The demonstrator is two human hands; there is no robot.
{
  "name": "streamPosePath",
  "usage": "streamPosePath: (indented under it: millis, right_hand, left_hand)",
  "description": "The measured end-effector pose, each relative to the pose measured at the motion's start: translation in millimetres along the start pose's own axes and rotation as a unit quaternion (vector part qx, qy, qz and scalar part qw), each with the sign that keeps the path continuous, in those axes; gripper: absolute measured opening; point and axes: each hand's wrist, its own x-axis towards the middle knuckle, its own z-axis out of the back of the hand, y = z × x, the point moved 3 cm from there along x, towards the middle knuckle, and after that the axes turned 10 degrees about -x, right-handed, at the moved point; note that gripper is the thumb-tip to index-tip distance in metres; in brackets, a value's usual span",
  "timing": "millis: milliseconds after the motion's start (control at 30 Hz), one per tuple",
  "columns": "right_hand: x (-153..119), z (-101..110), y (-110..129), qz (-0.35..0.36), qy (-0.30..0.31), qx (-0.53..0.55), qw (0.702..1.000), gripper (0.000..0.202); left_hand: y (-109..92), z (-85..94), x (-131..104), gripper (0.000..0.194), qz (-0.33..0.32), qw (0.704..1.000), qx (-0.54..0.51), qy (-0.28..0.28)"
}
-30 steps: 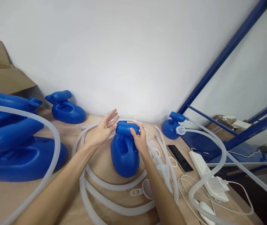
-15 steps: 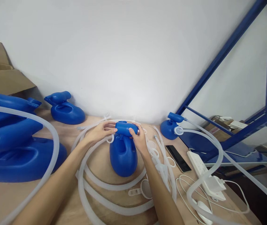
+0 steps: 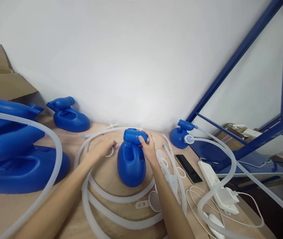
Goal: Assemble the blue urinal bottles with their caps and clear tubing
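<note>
A blue plastic urinal bottle [image 3: 131, 166] stands upright on the table, its open mouth facing left. The fingers of my right hand [image 3: 148, 146] wrap round the right end of its neck. Left of the bottle, my left hand [image 3: 106, 147] is closed with the fingertips pinched at a thin white plastic ring [image 3: 110, 153]. Those fingertips are partly hidden behind the hand. Around the bottle lies a coil of translucent white hose [image 3: 121, 199]. A round white cap with a strap [image 3: 153, 201] lies near my right forearm.
More blue bottles stand left [image 3: 27, 169], back left [image 3: 71, 119] and back right [image 3: 178, 136]. A phone [image 3: 189, 168], a white power strip [image 3: 217, 186] and cables are on the right. A cardboard box [image 3: 7, 86] and a blue metal frame [image 3: 233, 53] flank the table.
My left hand has let go of the bottle's neck and moved left and down to the white ring. My right hand still holds the neck; the bottle has barely shifted.
</note>
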Motion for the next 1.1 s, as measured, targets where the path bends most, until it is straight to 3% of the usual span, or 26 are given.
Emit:
streamPosePath:
  millis: [100, 167, 300, 400, 533, 700, 833, 900, 967, 1033, 1100]
  right_hand:
    - [-0.1, -0.3, 1.0, 0.001, 0.000, -0.007, 1.000, 0.049]
    - [0.0, -0.8, 1.3, 0.004, 0.000, -0.013, 1.000, 0.049]
    - [-0.9, -1.4, 2.1, 0.012, -0.002, -0.020, 1.000, 0.047]
    - [-3.5, -2.0, 4.6, 0.018, 0.009, -0.018, 1.000, 0.046]
    - [-8.4, -5.5, 11.2, 0.029, 0.033, -0.005, 0.999, 0.043]
    - [-12.5, -14.1, 16.5, 0.033, 0.036, 0.005, 0.999, 0.042]
    - [-13.9, -18.6, 17.5, 0.035, 0.036, 0.007, 0.999, 0.044]
    - [-14.4, -19.2, 17.9, 0.035, 0.038, 0.010, 0.999, 0.044]
    - [-14.9, -19.0, 18.5, 0.037, 0.034, 0.008, 0.999, 0.042]
    - [-15.3, -18.2, 19.1, 0.043, 0.021, 0.004, 0.999, 0.041]
    - [-15.8, -18.2, 19.0, 0.046, 0.020, 0.007, 0.999, 0.041]
  left_hand:
    - [-10.0, 10.0, -1.1, 0.010, -0.010, 0.999, -0.024, -0.044]
    - [-20.0, 14.1, 0.7, 0.022, -0.011, 0.994, -0.061, -0.085]
    - [-37.4, 2.5, 7.7, 0.045, 0.017, 0.968, -0.181, -0.176]
    - [-45.7, -18.8, 12.3, 0.048, 0.050, 0.928, -0.297, -0.218]
    - [-52.1, -38.5, 13.9, 0.050, 0.098, 0.853, -0.445, -0.253]
    - [-63.3, -42.7, 10.0, 0.050, 0.133, 0.763, -0.579, -0.255]
    - [-77.2, -39.3, 4.1, 0.054, 0.105, 0.727, -0.641, -0.222]
    - [-80.5, -37.6, 1.0, 0.063, 0.082, 0.742, -0.627, -0.221]
    - [-80.2, -35.6, -1.7, 0.068, 0.049, 0.801, -0.544, -0.245]
    - [-79.3, -34.5, -3.6, 0.061, 0.000, 0.869, -0.416, -0.266]
    - [-78.5, -35.5, -5.0, 0.053, -0.042, 0.911, -0.312, -0.268]
